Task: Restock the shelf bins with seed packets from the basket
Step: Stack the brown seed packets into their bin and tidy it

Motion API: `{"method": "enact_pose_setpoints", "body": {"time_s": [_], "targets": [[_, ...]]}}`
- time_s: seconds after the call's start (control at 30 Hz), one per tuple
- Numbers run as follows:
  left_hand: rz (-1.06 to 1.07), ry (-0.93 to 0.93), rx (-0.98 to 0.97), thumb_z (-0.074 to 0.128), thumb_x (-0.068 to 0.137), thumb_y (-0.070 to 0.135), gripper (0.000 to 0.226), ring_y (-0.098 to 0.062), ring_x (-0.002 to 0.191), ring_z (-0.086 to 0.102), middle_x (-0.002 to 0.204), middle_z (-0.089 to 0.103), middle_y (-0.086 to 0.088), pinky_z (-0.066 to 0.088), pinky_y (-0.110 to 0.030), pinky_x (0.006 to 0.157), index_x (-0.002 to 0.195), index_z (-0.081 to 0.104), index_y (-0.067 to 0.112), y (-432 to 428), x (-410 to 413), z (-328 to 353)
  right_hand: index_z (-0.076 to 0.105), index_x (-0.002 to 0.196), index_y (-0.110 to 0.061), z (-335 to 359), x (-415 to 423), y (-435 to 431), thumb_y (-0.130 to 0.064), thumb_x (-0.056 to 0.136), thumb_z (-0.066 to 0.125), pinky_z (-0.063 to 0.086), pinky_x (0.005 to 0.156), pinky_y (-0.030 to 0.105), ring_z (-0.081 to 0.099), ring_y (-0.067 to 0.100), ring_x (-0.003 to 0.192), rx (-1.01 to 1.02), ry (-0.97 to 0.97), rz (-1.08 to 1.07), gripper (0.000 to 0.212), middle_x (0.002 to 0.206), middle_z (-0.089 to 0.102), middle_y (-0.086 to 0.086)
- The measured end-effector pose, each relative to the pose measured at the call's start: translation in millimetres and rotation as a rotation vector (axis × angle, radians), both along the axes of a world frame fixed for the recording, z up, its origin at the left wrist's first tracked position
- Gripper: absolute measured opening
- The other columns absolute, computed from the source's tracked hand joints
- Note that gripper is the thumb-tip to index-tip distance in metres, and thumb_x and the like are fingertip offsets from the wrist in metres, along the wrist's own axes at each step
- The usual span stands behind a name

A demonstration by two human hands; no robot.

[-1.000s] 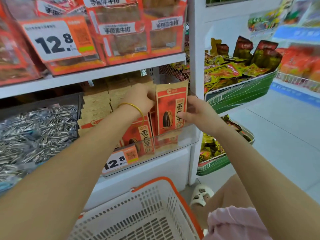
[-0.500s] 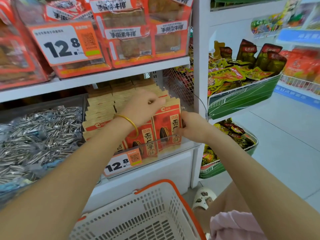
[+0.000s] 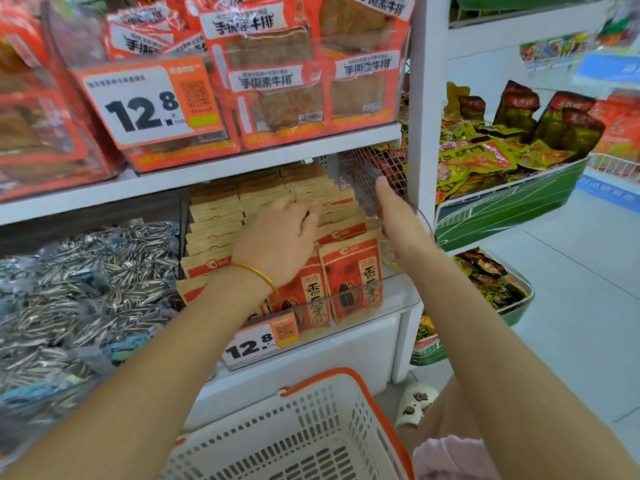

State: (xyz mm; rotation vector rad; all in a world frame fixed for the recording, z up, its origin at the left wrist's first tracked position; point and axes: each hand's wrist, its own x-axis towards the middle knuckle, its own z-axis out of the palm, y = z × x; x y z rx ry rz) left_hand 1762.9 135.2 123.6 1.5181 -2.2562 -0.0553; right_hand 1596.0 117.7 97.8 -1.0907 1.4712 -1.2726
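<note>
Rows of red-and-tan seed packets [image 3: 353, 278] stand upright in a clear shelf bin [image 3: 398, 276] on the middle shelf. My left hand [image 3: 277, 237], a gold bangle on its wrist, lies on the packet tops with its fingers hooked over them. Flat and straight-fingered, my right hand [image 3: 394, 209] lies along the right side of the rows, against the bin's clear side wall. Below me stands the white basket [image 3: 332, 374] with an orange rim. No packets show in the part of it that I can see.
A bin of loose striped sunflower seeds [image 3: 86, 271] sits to the left. Orange snack packs [image 3: 277, 81] fill the shelf above. A white upright post [image 3: 422, 98] stands right of the bin, with green bins of snacks [image 3: 502, 209] beyond it. My sandalled foot [image 3: 415, 400] is beside the basket.
The packet my right hand held above the bin now stands at the front of the right row. The right hand let go and moved up and back along the side. The left hand stayed on the tops.
</note>
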Motion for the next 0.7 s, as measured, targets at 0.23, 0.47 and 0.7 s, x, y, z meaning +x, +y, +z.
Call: {"method": "enact_pose_setpoints", "body": {"time_s": [0.23, 0.47, 0.7], "targets": [[0.106, -0.382, 0.39, 0.006, 0.098, 0.048, 0.062, -0.015, 0.145, -0.01, 0.157, -0.013, -0.001, -0.002, -0.038, 0.118, 0.15, -0.005, 0.017, -11.3, 3.2, -3.2, 0.06, 0.122, -0.011, -27.9, 5.7, -25.8, -0.079, 0.08, 0.025, 0.041, 0.103, 0.051, 0.055, 0.039, 0.117, 0.234, -0.457, 0.29, 0.087, 0.126, 0.059, 0.02], [0.174, -0.392, 0.388, 0.004, 0.097, 0.049, 0.062, -0.017, 0.144, -0.014, 0.157, -0.016, -0.004, -0.005, -0.04, 0.118, 0.15, -0.007, 0.017, -14.8, 16.2, 1.1, 0.059, 0.115, -0.018, -27.9, 5.8, -29.5, -0.077, 0.081, 0.024, 0.055, 0.079, 0.041, 0.07, 0.029, 0.085, 0.199, -0.513, 0.279, 0.076, 0.09, 0.074, 0.01], [0.171, -0.31, 0.39, 0.007, 0.097, 0.051, 0.064, -0.015, 0.144, -0.015, 0.157, -0.016, -0.004, -0.007, -0.038, 0.118, 0.149, -0.008, 0.019, -14.9, 21.0, 2.0, 0.062, 0.116, -0.021, -28.3, 8.3, -25.3, -0.075, 0.083, 0.024, 0.051, 0.087, 0.039, 0.065, 0.027, 0.101, 0.184, -0.462, 0.351, 0.074, 0.111, 0.069, 0.007]]}}
